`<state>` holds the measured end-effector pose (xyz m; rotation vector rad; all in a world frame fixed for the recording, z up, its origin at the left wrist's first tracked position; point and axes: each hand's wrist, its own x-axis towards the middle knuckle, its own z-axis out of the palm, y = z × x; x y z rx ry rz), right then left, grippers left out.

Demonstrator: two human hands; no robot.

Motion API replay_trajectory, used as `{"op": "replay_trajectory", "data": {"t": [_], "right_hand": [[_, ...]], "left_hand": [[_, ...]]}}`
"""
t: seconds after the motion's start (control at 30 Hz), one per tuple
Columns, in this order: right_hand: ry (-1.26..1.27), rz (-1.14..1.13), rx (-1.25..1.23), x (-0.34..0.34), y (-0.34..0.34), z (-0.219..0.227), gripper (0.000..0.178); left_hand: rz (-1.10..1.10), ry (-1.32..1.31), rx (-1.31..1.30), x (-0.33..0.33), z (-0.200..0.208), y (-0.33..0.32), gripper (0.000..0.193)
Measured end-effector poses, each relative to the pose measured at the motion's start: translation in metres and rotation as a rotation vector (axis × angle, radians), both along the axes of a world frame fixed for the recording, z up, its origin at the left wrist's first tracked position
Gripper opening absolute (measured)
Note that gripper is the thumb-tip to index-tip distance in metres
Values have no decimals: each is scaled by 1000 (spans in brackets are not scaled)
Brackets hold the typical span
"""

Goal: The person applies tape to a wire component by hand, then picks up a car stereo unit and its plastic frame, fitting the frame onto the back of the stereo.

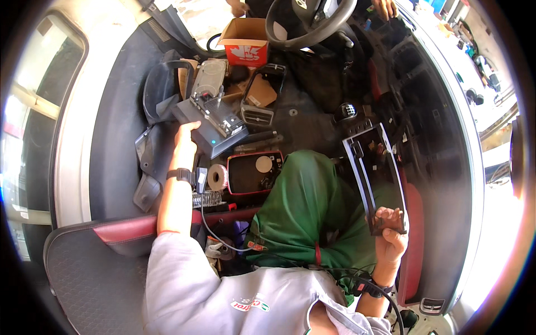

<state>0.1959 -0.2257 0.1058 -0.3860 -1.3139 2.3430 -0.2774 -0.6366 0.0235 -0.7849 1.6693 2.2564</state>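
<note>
Head view, frame: black-and-silver frame [363, 178] tilted at the right, overlapping one leg of the green trousers [301, 206].
Right hand: the right hand [392, 243] pinches the frame's lower end, thumb on the near side, fingers showing through the opening.
Black box: flat black box [204, 133], tilted, metal bracket [224, 130] on top, well left of the frame.
Left hand: the left hand [186, 137] grips the box's left edge, one digit on top, others hidden.
Tray: red-rimmed tray [243, 177] beside the knee; tape roll [217, 177] just left, clear bottle [207, 199] nearer the seat [100, 268].
Farther off: vent panel [257, 116], gear knob [348, 111], open red carton [245, 53], steering wheel [312, 41].
Top edge: another person's hand [385, 8], near the doorway.
</note>
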Motion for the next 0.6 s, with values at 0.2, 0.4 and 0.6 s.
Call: {"op": "replay_trajectory", "data": {"t": [0.2, 0.4, 0.6], "right_hand": [[23, -179, 46, -22, -19, 16, 43], [-30, -101, 204, -32, -29, 26, 36], [72, 3, 122, -24, -46, 9, 25]], "left_hand": [[-223, 175, 181, 121, 86, 41, 34], [-247, 192, 89, 264, 148, 96, 51], [-514, 6, 355, 277, 95, 72, 57]]}}
